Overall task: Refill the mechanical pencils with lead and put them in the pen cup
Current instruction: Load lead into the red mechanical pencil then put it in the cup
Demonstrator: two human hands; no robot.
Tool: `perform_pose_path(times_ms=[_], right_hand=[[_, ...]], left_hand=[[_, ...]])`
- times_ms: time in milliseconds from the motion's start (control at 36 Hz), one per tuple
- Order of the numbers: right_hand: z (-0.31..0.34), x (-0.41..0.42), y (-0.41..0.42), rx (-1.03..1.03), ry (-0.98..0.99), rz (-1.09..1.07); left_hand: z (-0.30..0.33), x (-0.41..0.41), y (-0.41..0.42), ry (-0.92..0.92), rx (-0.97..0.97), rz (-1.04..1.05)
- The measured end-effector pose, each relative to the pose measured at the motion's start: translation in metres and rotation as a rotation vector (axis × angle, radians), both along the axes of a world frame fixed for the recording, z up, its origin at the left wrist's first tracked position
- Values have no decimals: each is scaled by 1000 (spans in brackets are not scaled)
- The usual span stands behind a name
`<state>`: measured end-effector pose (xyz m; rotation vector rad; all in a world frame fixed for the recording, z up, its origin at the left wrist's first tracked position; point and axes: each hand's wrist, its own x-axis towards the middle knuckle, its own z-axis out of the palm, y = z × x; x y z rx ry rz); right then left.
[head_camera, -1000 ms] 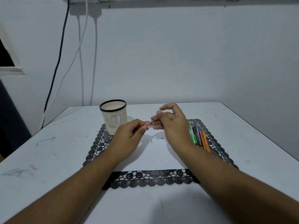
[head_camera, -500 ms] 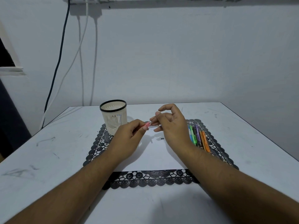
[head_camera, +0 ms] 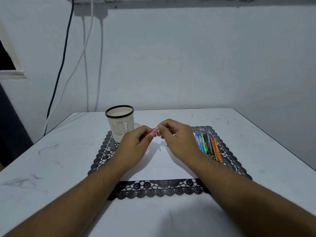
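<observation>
A cream pen cup (head_camera: 119, 123) with a black rim stands at the far left corner of the black lace placemat (head_camera: 153, 188) on the surface (head_camera: 51, 159). Above the mat's middle, the left hand (head_camera: 133, 147) and right hand (head_camera: 179, 142) both pinch a pink mechanical pencil (head_camera: 155, 130) with curled fingers. Coloured mechanical pencils (head_camera: 207, 145) lie along the mat's right edge

Table (head_camera: 51, 168): white top, dark scuff marks.
Placemat (head_camera: 159, 189): black lace edging, white centre, lying on table.
Cables (head_camera: 85, 65): one dark, several white, hanging down wall (head_camera: 188, 57).
</observation>
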<state>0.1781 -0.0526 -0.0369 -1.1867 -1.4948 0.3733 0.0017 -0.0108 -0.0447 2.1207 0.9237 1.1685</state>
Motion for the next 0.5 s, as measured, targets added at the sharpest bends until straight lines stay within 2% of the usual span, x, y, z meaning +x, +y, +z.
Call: perform_pose_path(times_ms=[167,333,500], right_hand=[[-5,6,9,-35,-146,-61],[-7,11,11,-246,-522,-131],[-14,11,12,-395,-654,-93]], left_hand=[[0,-1,1,-30,-21,5],[0,-2,3,-24,-31,26],[1,-2,3,-11,-23,49]])
